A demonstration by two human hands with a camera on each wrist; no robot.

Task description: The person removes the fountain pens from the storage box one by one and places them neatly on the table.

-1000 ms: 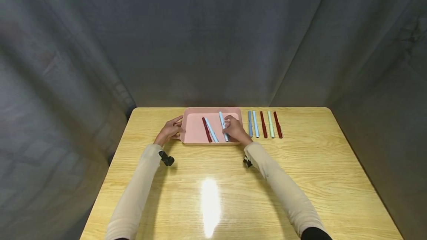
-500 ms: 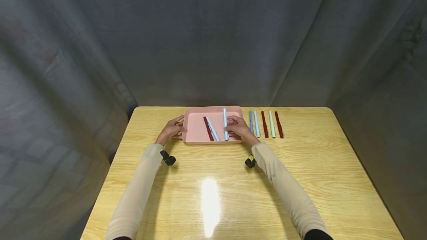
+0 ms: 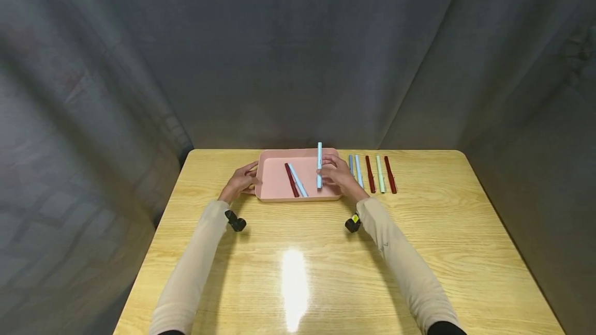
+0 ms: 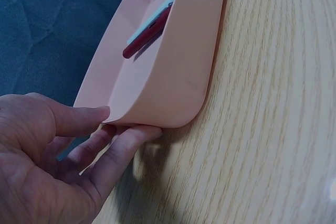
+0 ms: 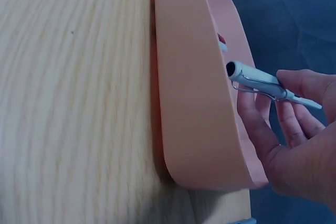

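Note:
A pink tray (image 3: 274,194) sits at the far middle of the wooden table (image 3: 298,273). My left hand (image 3: 239,181) holds the tray's left rim (image 4: 113,116), thumb on top and fingers underneath. My right hand (image 3: 339,173) pinches a light blue pen (image 3: 319,165) lifted above the tray's right side; the right wrist view shows that pen (image 5: 257,81) between thumb and fingers beside the tray wall (image 5: 189,103). A dark red pen (image 3: 291,180) and a second light blue pen (image 3: 297,180) lie inside the tray.
A row of pens lies on the table right of the tray: grey-blue (image 3: 351,163), light blue (image 3: 358,171), dark red (image 3: 370,173), pale green (image 3: 380,173) and dark red (image 3: 390,174). Grey curtains surround the table.
My right hand has raised the light blue pen out of the tray and carried it slightly right, turning it more upright. The left hand stays on the tray rim.

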